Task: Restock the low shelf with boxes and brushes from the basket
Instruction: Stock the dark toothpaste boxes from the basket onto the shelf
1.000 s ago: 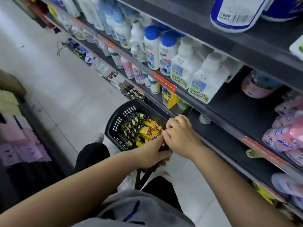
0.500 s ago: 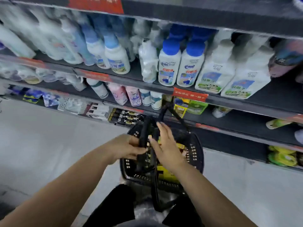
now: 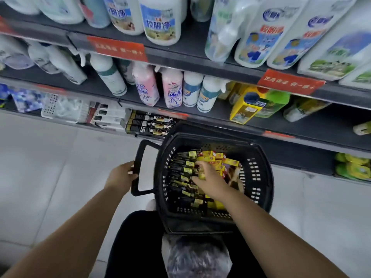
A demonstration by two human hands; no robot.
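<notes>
A black plastic basket [image 3: 261, 177] stands on the floor in front of the shelving. It holds several black-and-gold brush packs [image 3: 180, 173] on its left side and small yellow and red boxes [image 3: 218, 160] on its right. My left hand [image 3: 122, 175] grips the basket's handle [image 3: 138, 157], which is folded out to the left. My right hand [image 3: 208, 177] reaches into the basket, fingers curled on a yellow box [image 3: 201, 176] among the packs. Matching black brush packs [image 3: 150, 125] lie on the low shelf [image 3: 291, 151] just left of the basket.
Upper shelves carry white, blue and pink bottles [image 3: 160, 19] with red price tags [image 3: 118, 48]. White boxes [image 3: 108, 117] and a white crate [image 3: 62, 107] sit further left on the low shelf, green-yellow packs [image 3: 353, 167] to the right. Pale floor tiles [image 3: 50, 167] lie to the left.
The basket's handles have dropped open; my left hand now holds one out to the left. My right hand has moved from the handles down into the basket onto the boxes.
</notes>
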